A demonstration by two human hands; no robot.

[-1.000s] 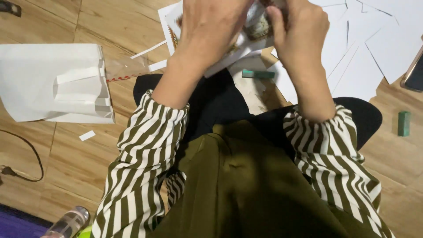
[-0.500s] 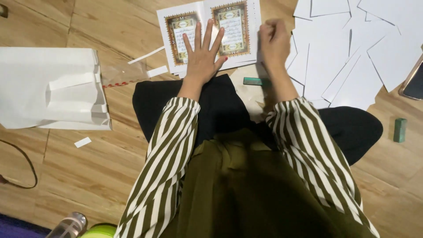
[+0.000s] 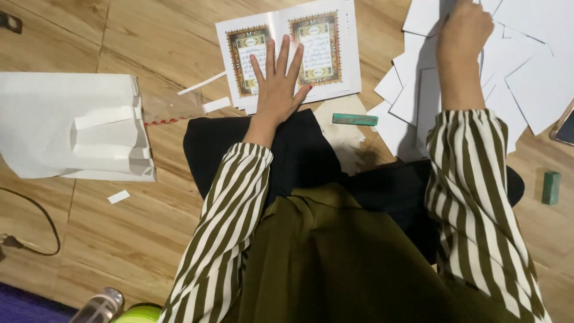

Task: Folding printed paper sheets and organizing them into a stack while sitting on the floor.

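View from above a seated person on a wooden floor [image 3: 137,227]. At 9 o'clock lies a white paper bag [image 3: 72,128], flat and creased, with loose paper strips [image 3: 203,84] between it and the centre; a dark cable [image 3: 42,224] curls at 8 o'clock and a bottle [image 3: 98,306] shows at 7 o'clock.

At 12 o'clock the booklet [image 3: 287,54] lies open on the floor, two framed printed pages facing up. The left hand [image 3: 278,90] rests palm down on its near edge over the centre fold, fingers spread and straight; its grip is unclenched and encloses nothing. The booklet appears thin, light and limp: likely to bend if lifted by one corner and apt to slide on the smooth boards. Judged best taken at the fold or along the near edge, where the pages overhang least.

Just right of the booklet, a green bar [image 3: 354,119] lies near the knee. At 1 to 2 o'clock white sheets [image 3: 520,72] lie scattered and overlapping; they look light, slippery against one another and easily creased. The right hand [image 3: 463,30] is down among them at the frame's top edge, fingers curled; whether its grip encloses a sheet cannot be told. A green block [image 3: 550,187] sits at 3 o'clock, a dark device [image 3: 565,127] above it. The sheets crowd the booklet's right side; the strips its left.
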